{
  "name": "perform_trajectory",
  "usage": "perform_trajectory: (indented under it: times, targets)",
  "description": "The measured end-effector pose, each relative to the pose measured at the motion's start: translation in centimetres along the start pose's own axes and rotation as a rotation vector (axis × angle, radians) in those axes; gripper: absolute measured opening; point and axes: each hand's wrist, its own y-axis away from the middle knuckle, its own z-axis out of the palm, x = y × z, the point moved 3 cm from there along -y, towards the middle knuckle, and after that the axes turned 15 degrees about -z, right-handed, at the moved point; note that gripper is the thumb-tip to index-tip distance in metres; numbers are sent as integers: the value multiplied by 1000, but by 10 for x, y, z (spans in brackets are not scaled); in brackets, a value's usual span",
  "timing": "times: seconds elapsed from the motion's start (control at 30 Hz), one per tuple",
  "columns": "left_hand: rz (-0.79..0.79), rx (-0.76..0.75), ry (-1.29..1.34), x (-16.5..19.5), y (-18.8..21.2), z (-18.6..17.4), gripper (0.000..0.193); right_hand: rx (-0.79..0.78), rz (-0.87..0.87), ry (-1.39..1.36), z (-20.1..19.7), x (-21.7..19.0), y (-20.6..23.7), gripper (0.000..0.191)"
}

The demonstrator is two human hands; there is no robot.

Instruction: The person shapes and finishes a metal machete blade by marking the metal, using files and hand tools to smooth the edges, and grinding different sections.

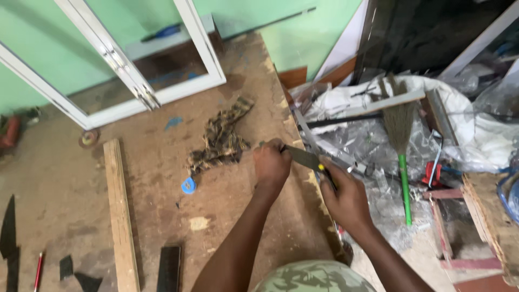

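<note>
1. Left hand (272, 162): forearm reaches up from the lower frame; fist clenched, knuckles up, gripping the near end of a flat grey metal strip (301, 157).
2. Right hand (346, 199): fingers wrapped around a yellow-tipped dark-handled tool (325, 174) that touches the strip.
3. Strip: long axis runs left to right, slightly downward, its far end pointing off the right edge of the worn brown wooden workbench (162, 167).
4. Crumpled camouflage cloth (221, 139) lies on the workbench just left of the left hand.
</note>
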Motion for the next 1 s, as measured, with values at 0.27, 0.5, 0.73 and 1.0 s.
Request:
perform_trajectory:
  times: [0.27,0.5,0.73,1.0]
  targets:
    - [45,15,88,24,7,-19,11,-16,42,-124,-17,-38,23,55]
    - [-18,116,111,21,5,-24,15,115,-212,-39,-24,-35,40,50]
    - [-85,257,116,6,12,-19,15,84,58,-53,-19,-14,34,48]
    - [-499,232,404,-7,7,-24,17,200,-279,135,-24,-2,65,39]
